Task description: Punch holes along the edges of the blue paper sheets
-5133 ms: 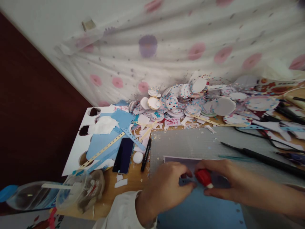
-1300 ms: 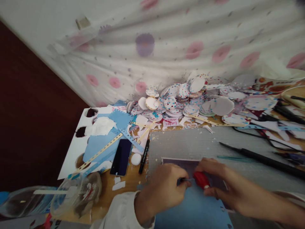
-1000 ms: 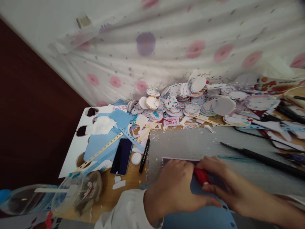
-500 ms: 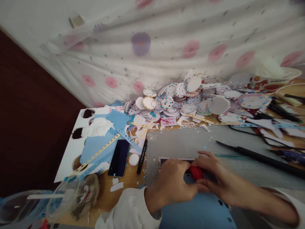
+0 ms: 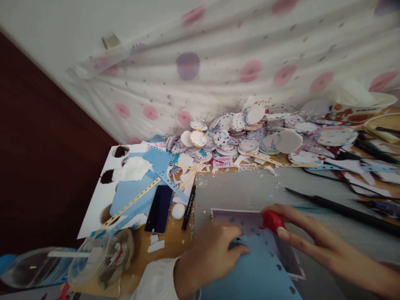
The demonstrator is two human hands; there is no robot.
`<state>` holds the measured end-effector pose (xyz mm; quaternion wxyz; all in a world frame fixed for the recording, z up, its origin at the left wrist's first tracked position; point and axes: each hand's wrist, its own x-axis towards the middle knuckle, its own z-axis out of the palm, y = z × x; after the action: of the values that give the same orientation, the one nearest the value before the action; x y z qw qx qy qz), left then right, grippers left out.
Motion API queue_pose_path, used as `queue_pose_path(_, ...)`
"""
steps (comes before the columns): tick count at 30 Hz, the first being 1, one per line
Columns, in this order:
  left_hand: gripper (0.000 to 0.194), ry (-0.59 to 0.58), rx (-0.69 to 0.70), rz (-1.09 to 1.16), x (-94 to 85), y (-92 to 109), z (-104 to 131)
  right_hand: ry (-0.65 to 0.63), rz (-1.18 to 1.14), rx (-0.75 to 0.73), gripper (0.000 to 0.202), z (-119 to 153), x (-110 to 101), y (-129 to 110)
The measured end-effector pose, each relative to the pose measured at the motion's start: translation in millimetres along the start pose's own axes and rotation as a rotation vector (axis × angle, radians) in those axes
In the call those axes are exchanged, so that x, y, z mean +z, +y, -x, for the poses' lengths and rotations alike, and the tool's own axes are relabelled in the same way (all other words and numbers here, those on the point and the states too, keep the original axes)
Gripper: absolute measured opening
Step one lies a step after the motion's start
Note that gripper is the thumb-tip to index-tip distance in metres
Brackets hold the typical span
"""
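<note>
A blue sheet of paper [image 5: 250, 266] with a row of small punched holes along its right edge lies on the grey mat. My right hand [image 5: 300, 233] pinches a red paper punch [image 5: 272, 221] between thumb and fingers, at the sheet's upper right corner. My left hand [image 5: 215, 250], somewhat blurred, rests over the left part of the sheet, thumb and forefinger apart with a dark gap between them. Its other fingers are curled and partly hidden. Under the blue sheet shows a purplish rectangle with a pale border [image 5: 240, 214].
A grey cutting mat [image 5: 237, 187] covers the middle. Behind it lie heaps of decorated paper discs [image 5: 221, 137]. A phone [image 5: 159, 208], a black marker [image 5: 188, 208] and a white round piece [image 5: 178, 211] sit left. A black soldering-iron-like tool [image 5: 343, 208] lies right. Clear plastic containers [image 5: 90, 262] stand lower left.
My hands have moved apart: the left has come off the red punch and shifted left, while the right has moved right with the punch. The view has tilted slightly.
</note>
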<state>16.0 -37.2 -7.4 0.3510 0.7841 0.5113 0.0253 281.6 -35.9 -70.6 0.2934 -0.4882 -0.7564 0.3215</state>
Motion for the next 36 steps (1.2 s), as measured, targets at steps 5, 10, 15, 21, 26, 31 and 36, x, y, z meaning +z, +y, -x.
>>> queue_pose_path(5,0.010,0.202,0.304,-0.030,38.9,-29.8,26.3,0.038,0.106,-0.112,0.061,45.5,17.4,27.5)
queue_pose_path(10,0.010,0.441,0.439,-0.109,68.9,-45.5,30.0,0.077,0.095,-0.151,0.057,50.8,40.2,33.1)
queue_pose_path(15,0.015,0.515,0.230,-0.128,41.8,-43.5,4.5,0.167,0.115,-0.242,0.034,-7.9,42.3,24.6)
queue_pose_path(21,0.010,0.506,0.162,-0.125,3.4,-48.5,-28.7,0.170,0.126,-0.291,0.030,-83.9,40.5,30.9)
queue_pose_path(26,0.019,0.413,0.155,-0.112,-13.9,-34.6,-10.5,0.204,0.223,-0.307,0.034,-119.3,29.9,31.7)
queue_pose_path(31,0.026,0.204,0.087,-0.069,-21.2,-37.1,8.4,0.295,0.385,-0.201,0.041,-101.1,18.9,48.7)
queue_pose_path(36,0.027,0.046,0.168,-0.038,-0.5,-39.0,-24.8,0.219,0.492,-0.190,0.037,-67.2,23.8,66.1)
